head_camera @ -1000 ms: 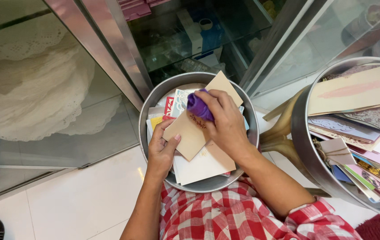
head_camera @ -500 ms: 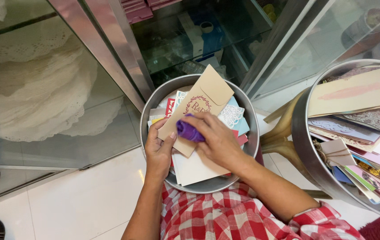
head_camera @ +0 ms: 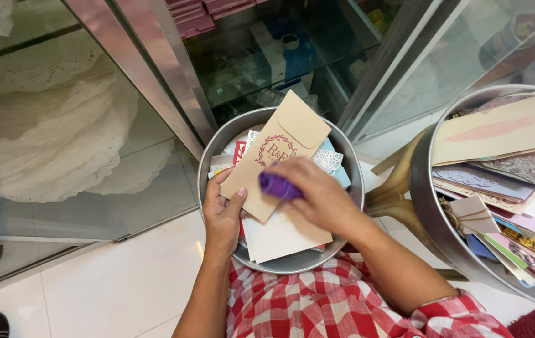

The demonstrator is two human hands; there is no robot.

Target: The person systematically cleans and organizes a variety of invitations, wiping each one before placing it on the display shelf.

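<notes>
Two hands are at work over the round metal bowl (head_camera: 212, 156) that sits on my lap, against my red and white checked clothing (head_camera: 317, 307). My left hand (head_camera: 222, 213) is half open: the thumb lies across the lower left corner of a tan envelope (head_camera: 283, 147) and the fingers curl up behind its left edge, so I am pinching that envelope and holding it tilted, its top corner pointing up toward the far rim of the bowl. My right hand (head_camera: 321, 197) is curled over a purple cloth (head_camera: 278, 186), fingers closed around it, and the cloth presses on the face of the envelope just below the red wreath mark printed there. Under the envelope the bowl is full of loose cards and envelopes; a plain white card (head_camera: 280, 238) lies uppermost near me, and a pale blue lacy card (head_camera: 333, 164) shows just right of the envelope. To my right, well apart from my hands, a second, larger metal tray (head_camera: 424, 206) holds a thick stack of coloured cards (head_camera: 505, 181), with a tan one on top. Beyond the bowl stands a glass cabinet (head_camera: 267, 56) with metal frames, and white lace doilies (head_camera: 48, 138) show behind the glass on the left. White floor tiles (head_camera: 111, 281) lie below.
</notes>
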